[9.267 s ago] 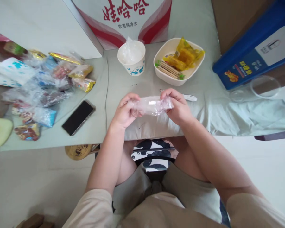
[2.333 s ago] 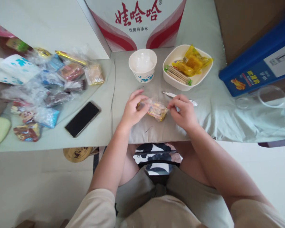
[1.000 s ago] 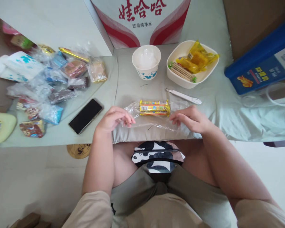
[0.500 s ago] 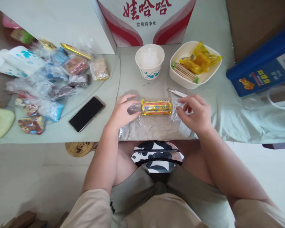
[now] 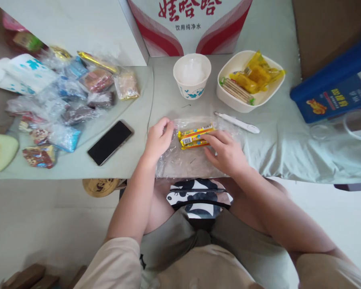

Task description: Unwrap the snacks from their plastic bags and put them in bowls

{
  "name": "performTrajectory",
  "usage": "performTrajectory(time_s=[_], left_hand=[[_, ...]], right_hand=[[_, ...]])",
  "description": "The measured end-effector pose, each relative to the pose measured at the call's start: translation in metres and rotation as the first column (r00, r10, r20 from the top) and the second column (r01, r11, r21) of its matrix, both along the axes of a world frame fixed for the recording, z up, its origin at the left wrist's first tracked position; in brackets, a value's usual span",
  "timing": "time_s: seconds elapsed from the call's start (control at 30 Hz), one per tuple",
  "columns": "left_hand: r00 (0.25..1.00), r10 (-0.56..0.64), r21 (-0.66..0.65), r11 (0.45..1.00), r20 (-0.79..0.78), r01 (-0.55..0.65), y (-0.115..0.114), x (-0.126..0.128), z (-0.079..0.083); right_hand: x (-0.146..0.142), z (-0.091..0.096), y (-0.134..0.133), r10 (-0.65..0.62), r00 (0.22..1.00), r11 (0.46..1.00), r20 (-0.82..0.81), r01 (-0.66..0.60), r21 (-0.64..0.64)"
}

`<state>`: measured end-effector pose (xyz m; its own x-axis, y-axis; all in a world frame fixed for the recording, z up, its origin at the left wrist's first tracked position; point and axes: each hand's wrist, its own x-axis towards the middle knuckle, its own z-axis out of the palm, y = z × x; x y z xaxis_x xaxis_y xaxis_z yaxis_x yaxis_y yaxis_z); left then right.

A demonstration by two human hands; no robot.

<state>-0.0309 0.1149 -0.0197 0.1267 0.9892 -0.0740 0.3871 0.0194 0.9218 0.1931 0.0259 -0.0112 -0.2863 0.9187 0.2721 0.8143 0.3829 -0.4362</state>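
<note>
A yellow wrapped snack bar (image 5: 194, 136) lies slightly tilted on a clear plastic sheet (image 5: 180, 160) spread over the green cloth at the table's near edge. My right hand (image 5: 224, 150) rests on the bar's right end, fingers laid over it. Curled at the sheet's left edge beside the bar is my left hand (image 5: 158, 138), fingertips pinching the plastic.
A white slim tool (image 5: 237, 123) lies to the right. Behind stand a paper cup (image 5: 192, 76) with plastic inside and a bowl (image 5: 270, 90) of yellow snacks. A black phone (image 5: 110, 137) and a pile of wrapped snacks (image 5: 69, 100) lie left. A blue box (image 5: 333, 90) sits at right.
My right hand slid left onto the snack bar, which has tilted. My left hand moved up to the sheet's left edge.
</note>
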Motion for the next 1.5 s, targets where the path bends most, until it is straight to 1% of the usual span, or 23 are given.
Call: performTrajectory(time_s=[0.07,0.1,0.17,0.23,0.3,0.37,0.43,0.5,0.53,0.6,0.67,0.77,0.83,0.87,0.93,1.07,1.13,1.2,1.27,1.33,1.37,1.43,1.5], left_hand=[[0.996,0.003,-0.066,0.998,0.088,0.003,-0.005,0.003,0.003],[0.989,0.008,-0.106,0.994,0.148,0.008,-0.007,0.005,0.005],[0.970,0.020,-0.171,0.985,0.244,0.023,-0.009,0.009,0.007],[0.962,0.013,-0.203,0.978,0.272,0.044,-0.009,0.011,0.009],[0.976,-0.007,-0.182,0.982,0.219,0.048,-0.009,0.008,0.009],[0.997,-0.036,-0.103,0.994,0.070,0.043,-0.009,0.003,0.010],[0.992,-0.084,-0.042,0.996,-0.099,0.080,-0.010,-0.004,0.010],[0.969,-0.163,-0.061,0.986,-0.188,0.154,-0.013,-0.009,0.012],[0.962,-0.202,-0.090,0.978,-0.185,0.188,-0.015,-0.010,0.013],[0.966,-0.241,-0.145,0.963,-0.098,0.225,-0.018,-0.009,0.015],[0.969,-0.238,-0.205,0.948,0.061,0.246,-0.020,-0.005,0.018],[0.930,-0.218,-0.292,0.907,0.294,0.305,-0.021,0.004,0.022],[0.906,-0.191,-0.324,0.890,0.378,0.322,-0.019,0.009,0.024],[0.902,-0.166,-0.335,0.889,0.399,0.312,-0.018,0.011,0.024],[0.906,-0.090,-0.347,0.904,0.414,0.248,-0.013,0.012,0.023],[0.913,0.100,-0.294,0.956,0.394,0.022,0.000,0.011,0.014],[0.914,0.177,-0.257,0.963,0.365,-0.084,0.005,0.011,0.009],[0.917,0.229,-0.224,0.961,0.326,-0.160,0.009,0.013,0.004],[0.922,0.250,-0.196,0.961,0.296,-0.197,0.011,0.016,0.001],[0.928,0.237,-0.174,0.966,0.289,-0.193,0.012,0.021,0.001],[0.931,0.223,-0.166,0.969,0.290,-0.180,0.013,0.024,0.001],[0.933,0.201,-0.160,0.974,0.299,-0.159,0.013,0.031,0.004],[0.929,0.192,-0.173,0.974,0.315,-0.143,0.012,0.038,0.008]], right_hand=[[-0.003,-0.003,0.007,0.056,0.998,0.997,0.012,-0.057,0.042],[-0.005,-0.004,0.010,0.060,0.998,0.997,0.034,-0.061,0.042],[-0.008,-0.006,0.015,0.030,0.996,0.999,0.086,-0.033,0.033],[-0.011,-0.006,0.018,0.008,0.993,1.000,0.120,-0.011,0.019],[-0.011,-0.005,0.018,0.006,0.991,1.000,0.132,-0.007,0.009],[-0.011,-0.005,0.018,-0.024,0.990,1.000,0.137,0.024,0.004],[-0.010,-0.006,0.018,-0.057,0.988,0.998,0.141,0.055,0.015],[-0.009,-0.007,0.018,-0.042,0.989,0.999,0.143,0.037,0.037],[-0.009,-0.008,0.018,-0.018,0.990,0.999,0.143,0.012,0.044],[-0.010,-0.008,0.018,0.030,0.991,0.999,0.134,-0.035,0.033],[-0.011,-0.007,0.019,0.052,0.992,0.999,0.116,-0.053,0.002],[-0.012,-0.004,0.021,0.040,0.993,0.999,0.114,-0.037,-0.027],[-0.010,-0.003,0.022,0.027,0.992,0.999,0.121,-0.024,-0.025],[-0.009,-0.004,0.023,0.021,0.992,1.000,0.122,-0.019,-0.020],[-0.006,-0.006,0.024,0.008,0.993,1.000,0.116,-0.008,-0.005],[0.002,-0.009,0.028,-0.050,0.996,0.998,0.073,0.047,0.039],[0.006,-0.009,0.029,-0.087,0.996,0.995,0.013,0.086,0.055],[0.011,-0.009,0.028,-0.130,0.986,0.989,-0.099,0.136,0.053],[0.017,-0.009,0.023,-0.194,0.945,0.977,-0.264,0.210,0.034],[0.025,-0.009,0.017,-0.275,0.858,0.954,-0.433,0.300,-0.011],[0.030,-0.009,0.015,-0.317,0.799,0.936,-0.511,0.349,-0.034],[0.040,-0.006,0.014,-0.373,0.658,0.888,-0.654,0.457,-0.048],[0.053,-0.001,0.022,-0.389,0.488,0.812,-0.781,0.583,-0.040]])
